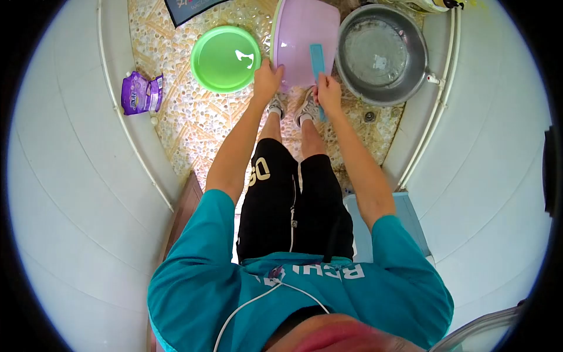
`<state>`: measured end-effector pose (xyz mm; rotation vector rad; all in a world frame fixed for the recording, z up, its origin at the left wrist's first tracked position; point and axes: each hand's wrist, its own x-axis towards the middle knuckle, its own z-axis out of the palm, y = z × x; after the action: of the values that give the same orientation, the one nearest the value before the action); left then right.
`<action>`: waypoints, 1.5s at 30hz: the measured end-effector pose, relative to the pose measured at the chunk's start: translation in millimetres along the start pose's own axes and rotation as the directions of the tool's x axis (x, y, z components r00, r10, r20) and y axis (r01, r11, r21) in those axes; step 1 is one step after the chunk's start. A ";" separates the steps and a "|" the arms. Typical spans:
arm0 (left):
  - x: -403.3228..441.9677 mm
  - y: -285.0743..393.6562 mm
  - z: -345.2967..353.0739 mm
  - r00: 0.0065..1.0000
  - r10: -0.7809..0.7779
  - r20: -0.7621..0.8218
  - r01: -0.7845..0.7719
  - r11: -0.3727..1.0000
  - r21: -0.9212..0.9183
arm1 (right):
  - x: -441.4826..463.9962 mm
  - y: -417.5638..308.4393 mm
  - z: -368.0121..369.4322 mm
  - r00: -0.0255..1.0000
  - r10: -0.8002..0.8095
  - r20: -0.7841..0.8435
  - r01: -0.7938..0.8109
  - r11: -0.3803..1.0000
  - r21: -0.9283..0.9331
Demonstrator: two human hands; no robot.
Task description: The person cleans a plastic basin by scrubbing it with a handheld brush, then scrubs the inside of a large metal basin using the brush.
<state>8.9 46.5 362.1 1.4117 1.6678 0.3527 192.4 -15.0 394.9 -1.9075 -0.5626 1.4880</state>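
The left hand [268,82] grips the pink tub [296,50], top centre; the right hand [328,95] closes round a blue tool [317,57] over it. Green basin [226,58] left, grey basin [375,53] right. Progress cannot be judged.

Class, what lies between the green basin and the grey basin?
The pink tub, with the left hand at its edge and a blue tool over it in the right hand, as the head view shows.
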 end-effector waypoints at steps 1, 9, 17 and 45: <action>2.6 4.6 -0.8 1.000 0.027 -0.012 -0.027 0.999 -0.025 | -4.7 0.8 -2.9 1.000 0.001 -0.005 -0.001 1.000 -0.009; 9.1 13.8 -1.4 0.995 -0.091 0.046 0.091 0.996 -0.002 | -32.7 2.8 -19.7 0.994 0.109 -0.006 -0.108 0.988 0.108; 0.1 -13.6 -10.3 0.998 -0.059 -0.036 0.058 0.997 -0.042 | -41.5 15.4 -12.6 0.993 0.111 0.041 -0.116 0.985 0.129; -71.6 -219.2 -68.1 0.947 -0.320 0.037 0.299 0.830 -0.471 | -22.0 75.4 183.2 0.927 -0.189 0.323 0.363 0.662 -0.656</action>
<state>-187.4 -63.6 277.6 0.7605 1.6673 0.5609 6.1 -41.2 329.1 -2.0480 -1.6724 1.3917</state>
